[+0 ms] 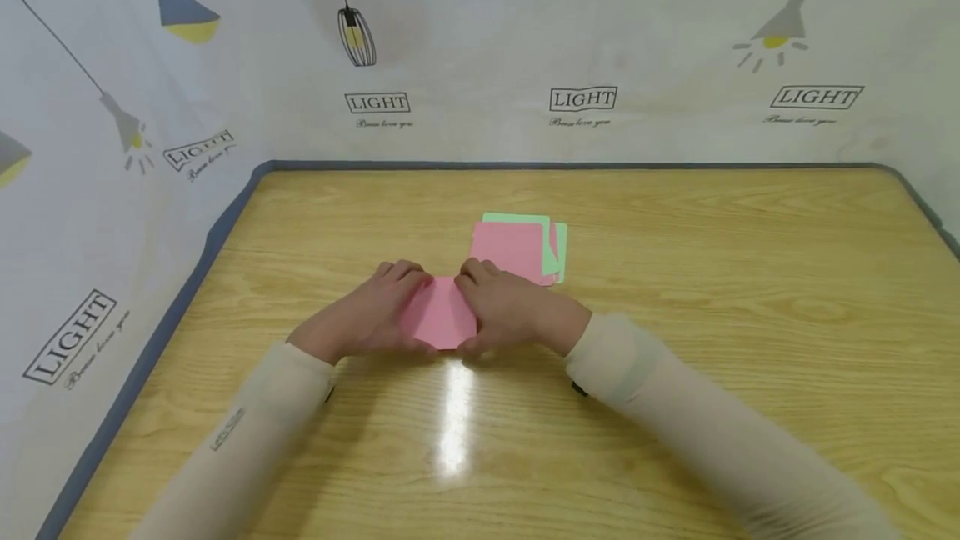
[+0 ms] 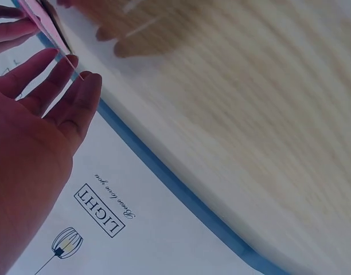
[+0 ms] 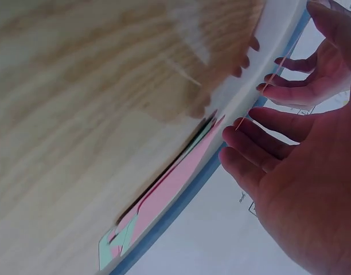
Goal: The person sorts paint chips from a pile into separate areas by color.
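Between both hands is a pink square card (image 1: 441, 315), held by its two sides above the table. My left hand (image 1: 378, 311) grips the left side, thumb at the near edge and fingers at the far edge. On the right side my right hand (image 1: 506, 302) holds it the same way. The card appears almost edge-on in the left wrist view, where the left hand's (image 2: 38, 123) fingertips meet its rim. In the right wrist view, the right hand (image 3: 296, 166) has its fingertips at a thin edge of the card.
Just beyond the right hand lies a loose stack of pink and green cards (image 1: 506, 247), also seen in the right wrist view. The glossy wooden table (image 1: 712, 273) has a blue-grey border along a wall covering (image 1: 480, 40) printed with lamps.
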`<state>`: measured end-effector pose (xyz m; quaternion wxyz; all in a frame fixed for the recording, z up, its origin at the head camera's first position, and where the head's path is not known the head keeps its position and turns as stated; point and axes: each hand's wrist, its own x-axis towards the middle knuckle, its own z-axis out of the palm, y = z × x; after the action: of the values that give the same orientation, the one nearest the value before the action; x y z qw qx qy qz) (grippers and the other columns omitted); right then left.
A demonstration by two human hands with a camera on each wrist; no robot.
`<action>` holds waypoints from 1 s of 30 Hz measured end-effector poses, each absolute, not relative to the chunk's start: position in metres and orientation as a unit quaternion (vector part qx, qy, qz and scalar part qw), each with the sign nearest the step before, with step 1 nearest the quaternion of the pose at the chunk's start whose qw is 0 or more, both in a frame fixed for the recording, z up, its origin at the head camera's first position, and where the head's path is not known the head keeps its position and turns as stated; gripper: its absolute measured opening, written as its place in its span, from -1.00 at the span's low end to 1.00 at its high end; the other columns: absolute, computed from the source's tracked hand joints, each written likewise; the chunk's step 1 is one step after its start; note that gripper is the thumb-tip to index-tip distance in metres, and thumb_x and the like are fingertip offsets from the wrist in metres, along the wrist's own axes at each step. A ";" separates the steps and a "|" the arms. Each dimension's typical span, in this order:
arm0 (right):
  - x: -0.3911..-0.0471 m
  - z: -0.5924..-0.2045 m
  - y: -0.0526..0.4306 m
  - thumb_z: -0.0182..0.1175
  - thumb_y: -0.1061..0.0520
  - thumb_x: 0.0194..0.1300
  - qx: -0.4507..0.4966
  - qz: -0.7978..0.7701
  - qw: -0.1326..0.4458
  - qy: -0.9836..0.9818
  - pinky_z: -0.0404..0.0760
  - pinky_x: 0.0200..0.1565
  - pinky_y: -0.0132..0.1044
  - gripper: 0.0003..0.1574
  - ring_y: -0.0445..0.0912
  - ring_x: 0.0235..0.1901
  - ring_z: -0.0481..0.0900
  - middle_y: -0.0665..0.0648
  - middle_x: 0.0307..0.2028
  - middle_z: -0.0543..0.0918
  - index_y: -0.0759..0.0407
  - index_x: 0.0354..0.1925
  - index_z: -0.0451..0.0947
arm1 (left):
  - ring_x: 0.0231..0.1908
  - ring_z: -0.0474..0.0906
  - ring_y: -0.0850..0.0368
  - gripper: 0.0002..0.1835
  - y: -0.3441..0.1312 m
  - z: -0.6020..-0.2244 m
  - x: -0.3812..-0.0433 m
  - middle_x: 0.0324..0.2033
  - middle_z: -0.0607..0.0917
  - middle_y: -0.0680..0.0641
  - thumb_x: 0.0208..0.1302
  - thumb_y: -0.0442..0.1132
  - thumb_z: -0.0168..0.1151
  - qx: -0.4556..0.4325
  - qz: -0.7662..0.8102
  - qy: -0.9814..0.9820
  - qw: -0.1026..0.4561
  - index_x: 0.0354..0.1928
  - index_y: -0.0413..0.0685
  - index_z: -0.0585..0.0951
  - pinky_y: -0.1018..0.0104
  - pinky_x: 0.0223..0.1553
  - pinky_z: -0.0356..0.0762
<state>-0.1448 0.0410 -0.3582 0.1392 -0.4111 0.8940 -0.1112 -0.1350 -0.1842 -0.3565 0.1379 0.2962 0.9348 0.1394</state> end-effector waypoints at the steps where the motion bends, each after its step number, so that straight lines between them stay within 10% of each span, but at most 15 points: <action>1: -0.144 -0.359 0.040 0.37 -0.24 0.11 -0.411 -0.109 0.141 0.894 0.42 0.11 -0.26 0.04 0.00 0.11 0.31 0.20 0.18 0.30 0.39 0.29 0.28 | 0.19 0.25 -0.06 -0.01 -0.185 -0.357 -0.134 0.21 0.37 -0.15 -0.05 0.25 0.49 0.299 0.141 0.934 0.138 0.30 -0.23 0.37 0.05 0.18 0.36; 14: -0.132 -0.363 0.030 0.34 -0.30 0.11 -0.430 -0.055 0.105 0.895 0.07 0.37 -0.20 0.09 0.05 0.30 0.16 0.23 0.27 0.27 0.36 0.34 0.25 | 0.18 0.24 -0.05 0.03 -0.195 -0.363 -0.122 0.21 0.35 -0.13 -0.10 0.25 0.52 0.283 0.137 0.940 0.132 0.32 -0.23 0.36 0.05 0.17 0.38; 30: -0.123 -0.367 0.016 0.36 -0.30 0.10 -0.447 -0.058 0.098 0.887 0.25 0.26 -0.19 -0.09 0.03 0.16 0.27 0.18 0.13 0.36 0.24 0.19 0.39 | 0.15 0.28 -0.07 0.06 -0.207 -0.362 -0.108 0.20 0.36 -0.14 -0.13 0.26 0.53 0.278 0.129 0.943 0.128 0.32 -0.23 0.35 0.03 0.11 0.42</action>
<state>-0.1232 0.0163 -0.3667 0.0979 -0.4467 0.8874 -0.0581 -0.1079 -0.2068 -0.3618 0.1279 0.2780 0.9433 0.1287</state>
